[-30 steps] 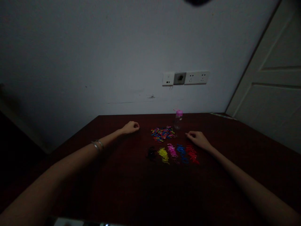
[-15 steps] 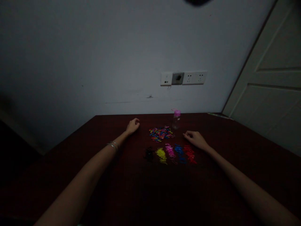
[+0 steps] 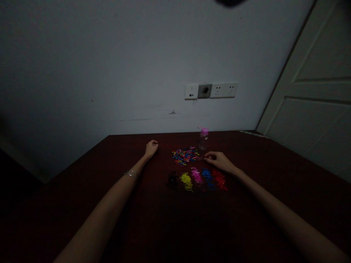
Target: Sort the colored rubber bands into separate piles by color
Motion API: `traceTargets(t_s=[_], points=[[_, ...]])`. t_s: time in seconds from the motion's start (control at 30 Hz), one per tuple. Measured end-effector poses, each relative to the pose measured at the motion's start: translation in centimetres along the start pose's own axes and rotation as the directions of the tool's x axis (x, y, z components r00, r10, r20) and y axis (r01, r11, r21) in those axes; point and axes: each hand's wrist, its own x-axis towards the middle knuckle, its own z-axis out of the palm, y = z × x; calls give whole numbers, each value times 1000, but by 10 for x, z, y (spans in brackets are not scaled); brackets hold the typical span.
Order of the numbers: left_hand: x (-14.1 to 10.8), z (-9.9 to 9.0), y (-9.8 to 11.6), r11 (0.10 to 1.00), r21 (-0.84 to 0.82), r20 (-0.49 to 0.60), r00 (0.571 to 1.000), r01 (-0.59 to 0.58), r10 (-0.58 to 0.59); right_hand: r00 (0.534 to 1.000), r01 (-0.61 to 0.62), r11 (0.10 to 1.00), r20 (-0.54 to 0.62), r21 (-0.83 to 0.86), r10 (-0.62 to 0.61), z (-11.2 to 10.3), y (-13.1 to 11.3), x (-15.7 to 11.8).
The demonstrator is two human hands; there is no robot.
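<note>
On the dark red table, my left hand point(image 3: 151, 149) rests with its fingers curled in, left of a mixed pile of small coloured elastic bands point(image 3: 185, 156); nothing shows in it. My right hand point(image 3: 218, 160) reaches in from the right, fingers stretched out and a little apart from the thumb, its tips just short of the pile's right edge. Nearer me lie separate heaps of bands: black point(image 3: 172, 179), yellow point(image 3: 187, 181), pink point(image 3: 197, 178), blue point(image 3: 208, 178) and red point(image 3: 219, 179). The red heap is just below my right hand.
A clear bottle with a pink lid point(image 3: 204, 138) stands behind the pile, close to my right fingertips. White wall sockets point(image 3: 223, 90) sit above the table's point(image 3: 131, 226) back edge. A pale panelled door point(image 3: 315, 91) is at the right.
My right hand has moved left, closer to the mixed pile. My left hand has curled a bit more and stays beside the pile. The whole view has shifted slightly.
</note>
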Motion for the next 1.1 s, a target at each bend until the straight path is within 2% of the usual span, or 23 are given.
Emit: traceTargets(t_s=[0.2, 0.47, 0.6, 0.83, 1.1], points=[[4, 2, -8, 986, -136, -18, 994, 101, -105, 996, 33, 998, 90, -59, -28, 5, -9, 16], [4, 4, -10, 980, -186, -47, 996, 70, -80, 980, 16, 990, 197, -137, 11, 5, -11, 31], [3, 2, -11, 957, -273, -92, 987, 99, -128, 973, 38, 987, 231, -153, -1, 4, -12, 34], [5, -1, -16, 914, -398, -125, 982, 83, -143, 971, 77, 987, 236, -138, -43, 8, -4, 38], [1, -1, -10, 930, -360, -51, 993, 82, -107, 975, 91, 989, 211, -119, -64, 9, -7, 31]])
